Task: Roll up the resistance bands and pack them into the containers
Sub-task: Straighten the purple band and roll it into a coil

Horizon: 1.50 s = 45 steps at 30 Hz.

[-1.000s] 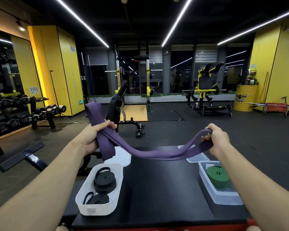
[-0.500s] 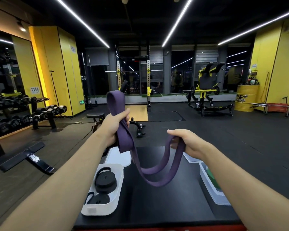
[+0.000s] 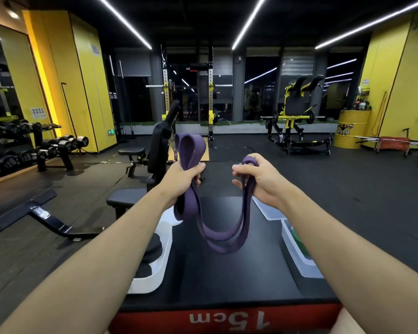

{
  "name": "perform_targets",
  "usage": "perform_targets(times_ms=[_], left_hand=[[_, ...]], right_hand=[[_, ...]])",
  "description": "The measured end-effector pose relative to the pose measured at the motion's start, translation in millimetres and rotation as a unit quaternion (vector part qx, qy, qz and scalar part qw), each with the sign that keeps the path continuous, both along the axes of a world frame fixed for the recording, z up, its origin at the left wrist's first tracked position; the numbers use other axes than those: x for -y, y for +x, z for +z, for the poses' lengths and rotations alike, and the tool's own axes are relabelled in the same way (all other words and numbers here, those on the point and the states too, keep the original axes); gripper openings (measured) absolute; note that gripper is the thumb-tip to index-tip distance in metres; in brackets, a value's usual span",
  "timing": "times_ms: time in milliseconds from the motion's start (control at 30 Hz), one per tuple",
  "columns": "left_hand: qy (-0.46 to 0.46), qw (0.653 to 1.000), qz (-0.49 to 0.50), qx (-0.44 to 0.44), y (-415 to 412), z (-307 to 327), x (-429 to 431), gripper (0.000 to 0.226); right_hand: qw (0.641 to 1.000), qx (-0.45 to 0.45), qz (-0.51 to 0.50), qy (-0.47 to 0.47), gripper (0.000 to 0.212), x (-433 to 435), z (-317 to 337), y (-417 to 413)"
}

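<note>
Over a black padded platform (image 3: 229,278), a wide purple rubber resistance band (image 3: 219,238) sags between both fists: the left hand (image 3: 182,183) curls round its doubled loops, the right hand (image 3: 260,180) seemingly pinches the other end.

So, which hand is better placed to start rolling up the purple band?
Probably the right. The right hand grips the purple band near one end, with only a short tip above its grip, easy to curl. The left hand grips big loose loops that stand above it, so it suits holding.
</note>
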<state>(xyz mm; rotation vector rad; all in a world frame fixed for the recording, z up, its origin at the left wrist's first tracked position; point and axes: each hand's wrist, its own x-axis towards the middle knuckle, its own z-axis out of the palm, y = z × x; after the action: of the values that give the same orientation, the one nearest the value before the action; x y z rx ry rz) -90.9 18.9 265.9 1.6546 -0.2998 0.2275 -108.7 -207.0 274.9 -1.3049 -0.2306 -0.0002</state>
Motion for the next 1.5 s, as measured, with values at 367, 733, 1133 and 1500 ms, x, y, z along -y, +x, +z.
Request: perform_targets(times_ms=[367, 733, 1133, 1500], left_hand=[[0.141, 0.99, 0.019, -0.023, 31.3, -81.3, 3.6, 0.031], [0.349, 0.935, -0.018, -0.066, 111.2, -127.7, 23.2, 0.041], [0.521, 0.851, -0.034, -0.054, 245.6, -163.0, 61.7, 0.014], [0.722, 0.691, 0.021, 0.043, 363.0, -208.5, 98.5, 0.017]], right_hand=[[0.982, -0.094, -0.157, 0.038, 0.045, 5.7, -102.9, 33.1], [0.961, -0.228, -0.145, 0.062, 0.018, 6.0, -206.2, 101.0], [0.938, -0.282, -0.199, -0.003, 0.013, 18.6, -283.4, 164.1], [0.942, -0.276, -0.189, 0.003, 0.013, 3.9, -293.3, 236.2]])
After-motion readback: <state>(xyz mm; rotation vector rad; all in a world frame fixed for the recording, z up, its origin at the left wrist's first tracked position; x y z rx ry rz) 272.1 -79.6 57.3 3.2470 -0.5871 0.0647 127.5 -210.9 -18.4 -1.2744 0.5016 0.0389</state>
